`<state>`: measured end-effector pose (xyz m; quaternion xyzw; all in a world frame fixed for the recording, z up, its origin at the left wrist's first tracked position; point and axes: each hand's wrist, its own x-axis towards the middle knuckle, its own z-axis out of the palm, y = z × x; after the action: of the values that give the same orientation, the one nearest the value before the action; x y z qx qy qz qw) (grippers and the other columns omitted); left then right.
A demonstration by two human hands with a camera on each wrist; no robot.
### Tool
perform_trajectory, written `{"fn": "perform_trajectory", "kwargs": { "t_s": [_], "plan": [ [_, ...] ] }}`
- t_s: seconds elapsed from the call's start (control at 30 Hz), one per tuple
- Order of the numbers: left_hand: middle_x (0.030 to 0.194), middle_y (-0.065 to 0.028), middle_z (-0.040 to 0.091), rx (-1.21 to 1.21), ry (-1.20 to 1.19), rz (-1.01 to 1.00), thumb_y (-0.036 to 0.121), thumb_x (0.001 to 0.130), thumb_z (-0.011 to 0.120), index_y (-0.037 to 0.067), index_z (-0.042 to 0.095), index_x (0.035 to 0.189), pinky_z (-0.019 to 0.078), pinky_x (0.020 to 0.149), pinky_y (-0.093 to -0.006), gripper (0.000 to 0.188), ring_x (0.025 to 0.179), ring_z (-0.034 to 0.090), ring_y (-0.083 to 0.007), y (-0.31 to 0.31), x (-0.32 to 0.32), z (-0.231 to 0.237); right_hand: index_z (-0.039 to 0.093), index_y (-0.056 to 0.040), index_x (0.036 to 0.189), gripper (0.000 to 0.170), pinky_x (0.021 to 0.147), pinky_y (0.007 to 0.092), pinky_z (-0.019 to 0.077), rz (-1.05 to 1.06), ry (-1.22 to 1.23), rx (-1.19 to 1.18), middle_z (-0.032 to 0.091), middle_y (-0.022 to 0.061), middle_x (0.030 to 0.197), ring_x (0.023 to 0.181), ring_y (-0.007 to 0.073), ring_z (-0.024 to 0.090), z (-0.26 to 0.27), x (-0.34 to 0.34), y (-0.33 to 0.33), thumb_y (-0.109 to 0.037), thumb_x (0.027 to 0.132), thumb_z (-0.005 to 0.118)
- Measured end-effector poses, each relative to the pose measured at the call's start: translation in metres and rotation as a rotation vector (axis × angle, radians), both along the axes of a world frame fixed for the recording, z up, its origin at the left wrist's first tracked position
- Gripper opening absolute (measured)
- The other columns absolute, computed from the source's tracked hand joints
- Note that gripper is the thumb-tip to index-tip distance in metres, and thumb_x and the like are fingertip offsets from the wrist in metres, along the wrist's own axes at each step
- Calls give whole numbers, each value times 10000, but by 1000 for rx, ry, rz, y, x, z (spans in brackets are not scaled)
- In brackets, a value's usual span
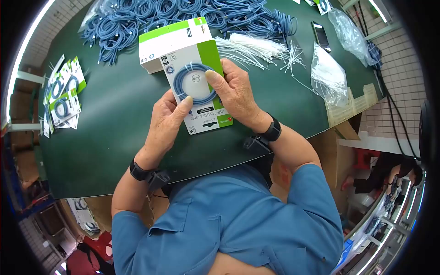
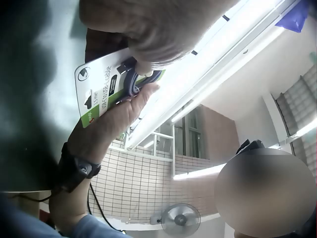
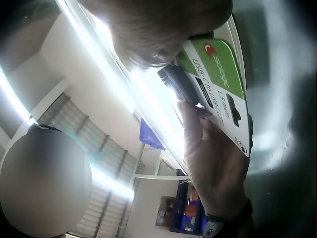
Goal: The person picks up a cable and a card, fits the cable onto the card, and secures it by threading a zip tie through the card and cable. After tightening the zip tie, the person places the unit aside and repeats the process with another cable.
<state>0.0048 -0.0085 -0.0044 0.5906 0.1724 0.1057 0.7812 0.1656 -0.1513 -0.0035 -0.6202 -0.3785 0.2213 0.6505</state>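
In the head view a blue coiled cable (image 1: pixel 201 100) lies on a white and green package card (image 1: pixel 196 86). The card is printed "USB-C to USB-C Cable". My left hand (image 1: pixel 166 120) grips its lower left edge, thumb on the coil. From the right side my right hand (image 1: pixel 238 94) holds the card, its thumb pressing on the coil as well. Both wrist views show the card (image 2: pixel 101 84) (image 3: pixel 220 74) between the two hands, with fingers behind it hidden. White ties show across the coil.
Just beyond the card stands a white and green stack of cards (image 1: pixel 172 43). Many blue cable coils (image 1: pixel 183 7) cover the table's far side, with white ties (image 1: pixel 256 46) near them. Packaged cables (image 1: pixel 64 107) lie left; a phone (image 1: pixel 321 36) and plastic bag (image 1: pixel 327 73) lie right.
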Motion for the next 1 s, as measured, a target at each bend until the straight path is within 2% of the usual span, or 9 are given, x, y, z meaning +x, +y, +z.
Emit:
{"fn": "perform_trajectory", "kwargs": {
  "t_s": [0.07, 0.17, 0.37, 0.4, 0.53, 0.67, 0.8, 0.93, 1.0],
  "plan": [
    [1128, -80, 736, 1, -38, 3, 192, 1044, 678, -20, 628, 1276, 569, 851, -271, 318, 968, 680, -106, 2, -5, -5, 656, 5, 1242, 365, 807, 230, 527, 12, -25, -10, 713, 28, 1070, 928, 50, 612, -1, -6, 5, -325, 1088, 626],
    [1133, -79, 732, 50, -93, 4, 118, 1030, 678, -23, 633, 1262, 578, 817, -272, 275, 958, 679, -101, 4, -6, -9, 658, 4, 1206, 321, 728, 235, 490, 95, 220, 136, 682, 8, 1011, 854, 41, 562, 3, -7, 11, -293, 1098, 604],
    [1024, -54, 724, 53, -60, 127, 23, 961, 727, -18, 643, 1144, 589, 808, -280, 206, 899, 687, -107, -4, -2, 5, 664, 21, 1086, 245, 652, 276, 443, -70, -38, -22, 618, -11, 849, 776, 63, 506, 8, -7, 11, -218, 1071, 608],
    [1068, -34, 713, 85, -4, 66, 49, 962, 736, 1, 633, 1165, 572, 866, -285, 232, 960, 670, -95, -2, -4, 2, 658, 21, 1108, 223, 660, 264, 446, -48, -50, -51, 623, -16, 872, 786, 57, 511, 4, -4, 8, -191, 1073, 598],
    [1046, -43, 736, 65, 39, -154, 83, 981, 734, -28, 689, 1180, 566, 814, -269, 232, 912, 655, -78, -2, -19, -13, 650, 25, 1174, 218, 734, 221, 454, 17, 101, 63, 666, -9, 959, 849, 44, 551, 16, -12, 10, -153, 1089, 556],
    [1018, -41, 747, 15, -37, -100, 88, 993, 719, -34, 707, 1187, 560, 781, -262, 229, 875, 650, -77, -16, -37, -1, 644, 34, 1196, 235, 753, 219, 454, 100, 121, 69, 677, -1, 997, 858, 40, 552, 9, -15, 2, -156, 1094, 548],
    [995, -35, 749, 176, -64, -95, 102, 1001, 715, -31, 701, 1195, 553, 739, -250, 235, 852, 642, -69, -12, -50, 3, 643, 33, 1212, 258, 721, 220, 470, 158, 82, 73, 691, 18, 1015, 844, 50, 576, 6, -18, 5, -174, 1100, 539],
    [988, -46, 753, 109, -12, 83, 114, 1014, 702, -22, 705, 1193, 535, 661, -231, 225, 798, 639, -56, 9, -67, 6, 644, 5, 1224, 297, 697, 208, 463, 209, 268, 211, 689, 19, 1016, 816, 47, 584, 9, -21, 11, -246, 1120, 523],
    [929, -49, 745, 117, 3, 325, 109, 1018, 681, -19, 721, 1146, 499, 569, -228, 186, 672, 615, -66, 36, -77, 27, 648, -1, 1205, 291, 635, 203, 461, 108, 220, 101, 694, 34, 1000, 765, 55, 594, 7, -16, 11, -248, 1122, 517]
  ]
}}
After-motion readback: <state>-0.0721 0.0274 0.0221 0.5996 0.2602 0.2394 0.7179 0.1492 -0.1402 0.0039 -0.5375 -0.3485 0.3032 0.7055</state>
